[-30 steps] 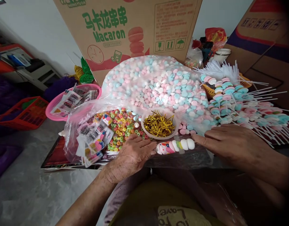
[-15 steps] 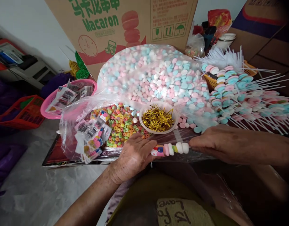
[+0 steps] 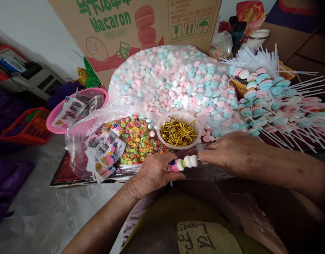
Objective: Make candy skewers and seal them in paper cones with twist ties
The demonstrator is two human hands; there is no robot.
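Observation:
A marshmallow skewer in a printed clear wrapper lies crosswise between my two hands, its white end to the right. My left hand is closed round the printed end, thumb below and fingers above. At the white end, my right hand pinches the stick or the wrapper's end; its fingers partly hide which. Just behind the skewer is a round clear tub filled with gold twist ties. Left of the tub lie ring-shaped candies and a stack of printed wrappers.
A large clear bag of pastel marshmallows fills the middle, before a cardboard box. Finished-looking marshmallow skewers are piled at right, sticks pointing outward, beside white sticks. A pink basket of packets stands left, near a red crate.
My left hand has wrapped further round the skewer and lifted it off the surface. My right hand has moved left toward it and closed at its white end. The view has tipped down.

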